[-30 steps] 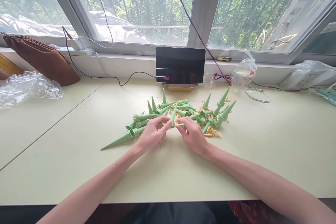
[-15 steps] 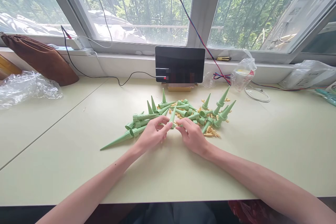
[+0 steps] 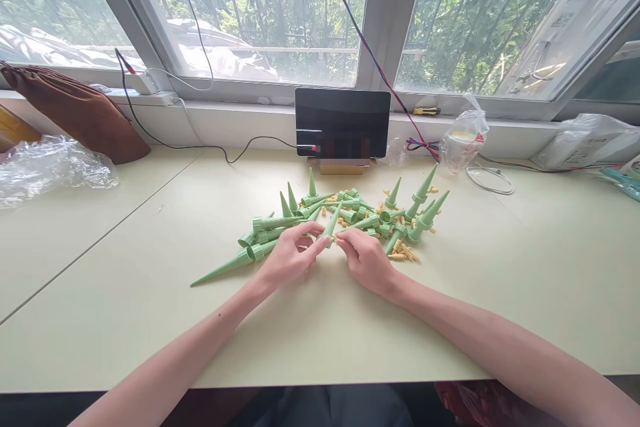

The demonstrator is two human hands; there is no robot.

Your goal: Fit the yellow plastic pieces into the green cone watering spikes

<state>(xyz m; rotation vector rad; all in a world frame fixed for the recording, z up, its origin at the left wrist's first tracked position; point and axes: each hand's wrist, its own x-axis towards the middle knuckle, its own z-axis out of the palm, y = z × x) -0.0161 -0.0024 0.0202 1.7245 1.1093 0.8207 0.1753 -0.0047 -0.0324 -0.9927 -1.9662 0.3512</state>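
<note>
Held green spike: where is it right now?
In the head view, the green spike is just right of centre, tilted in the left hand, its base beside the right hand.

The left hand [image 3: 295, 250] grips a green plastic spike [image 3: 333, 221], its point tilted up and away, while the right hand [image 3: 366, 257] pinches a small yellow peg [image 3: 335, 238] against the spike's near end. Just beyond, more green spikes [image 3: 223, 269] lie heaped or stand upright among loose yellow pegs [image 3: 406, 253] on the pale table [image 3: 320, 340]. A black-screened tablet [image 3: 343, 121] stands at the far edge before the windows [image 3: 270, 13]; a brown drawstring bag [image 3: 85, 117] and crumpled clear plastic [image 3: 55, 170] lie far left.
</note>
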